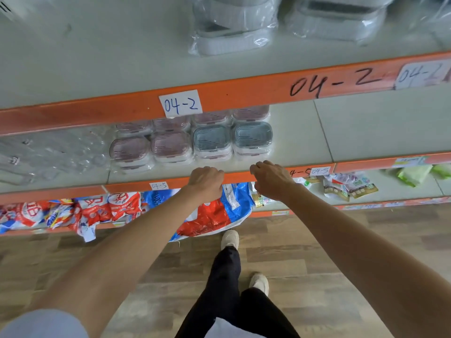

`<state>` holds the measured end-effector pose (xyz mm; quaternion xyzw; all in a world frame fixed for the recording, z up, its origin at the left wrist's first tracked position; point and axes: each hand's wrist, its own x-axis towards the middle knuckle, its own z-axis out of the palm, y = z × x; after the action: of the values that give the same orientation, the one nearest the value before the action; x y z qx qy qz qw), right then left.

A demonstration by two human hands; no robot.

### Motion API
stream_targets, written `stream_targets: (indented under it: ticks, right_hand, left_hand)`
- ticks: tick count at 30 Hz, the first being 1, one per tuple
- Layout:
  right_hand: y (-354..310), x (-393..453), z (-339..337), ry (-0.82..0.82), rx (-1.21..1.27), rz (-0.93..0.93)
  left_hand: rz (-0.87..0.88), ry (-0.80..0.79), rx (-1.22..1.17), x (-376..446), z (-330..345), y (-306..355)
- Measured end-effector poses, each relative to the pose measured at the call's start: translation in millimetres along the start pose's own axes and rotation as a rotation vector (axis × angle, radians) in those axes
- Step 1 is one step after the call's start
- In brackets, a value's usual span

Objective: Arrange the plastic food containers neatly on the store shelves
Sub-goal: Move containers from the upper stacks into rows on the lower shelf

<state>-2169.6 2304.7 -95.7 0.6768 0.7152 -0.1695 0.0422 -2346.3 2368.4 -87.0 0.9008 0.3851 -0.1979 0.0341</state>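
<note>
Orange metal edging fronts the middle shelf (pixel 305 142), which crosses the centre of the frame, and the plastic food containers (pixel 192 140) sit on it in tight rows just left of centre: pink-lidded ones to the left and behind, two grey-blue-lidded ones at the front right. Both hands reach to that shelf's front lip, below the containers and apart from them. The left hand (pixel 206 182) has its fingers curled down over the edge and holds nothing that shows; the right hand (pixel 271 179) is likewise bent at the knuckles with fingertips at the lip, empty as far as can be seen. On the top shelf, upper right of the frame, lie larger bagged containers (pixel 234 25). Below the hands, red and blue packets (pixel 97 211) fill the lower shelf, left of centre
</note>
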Motion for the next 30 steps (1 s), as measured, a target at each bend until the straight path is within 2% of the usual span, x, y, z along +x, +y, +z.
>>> stream_targets:
  ticks: [4, 11, 15, 19, 24, 26, 28, 30]
  right_hand:
    - [9, -26, -45, -0.012, -0.035, -0.025]
    - [20, -74, -129, 0.196, -0.121, -0.017]
    - [27, -87, -179, 0.294, -0.115, -0.079]
    - [32, -80, -230, 0.388, -0.132, -0.086]
    - [36, -56, -280, 0.47, -0.188, -0.066]
    - [36, -44, -298, 0.502, -0.187, -0.062]
    - [35, -29, -313, 0.53, -0.169, -0.064]
    - [32, -14, -328, 0.55, -0.133, -0.084]
  left_hand:
    - [0.095, -0.01, 0.018, -11, -42, 17]
    - [0.184, 0.238, 0.07, -31, -132, 35]
    - [0.219, 0.348, 0.076, -37, -182, 27]
    - [0.22, 0.555, -0.003, -34, -236, 12]
    - [0.203, 0.903, -0.08, -14, -285, -9]
    - [0.036, 0.883, -0.06, 2, -300, -14]
    - [-0.156, 0.718, -0.068, 16, -309, -17]
    - [-0.234, 0.555, -0.172, 28, -313, -22]
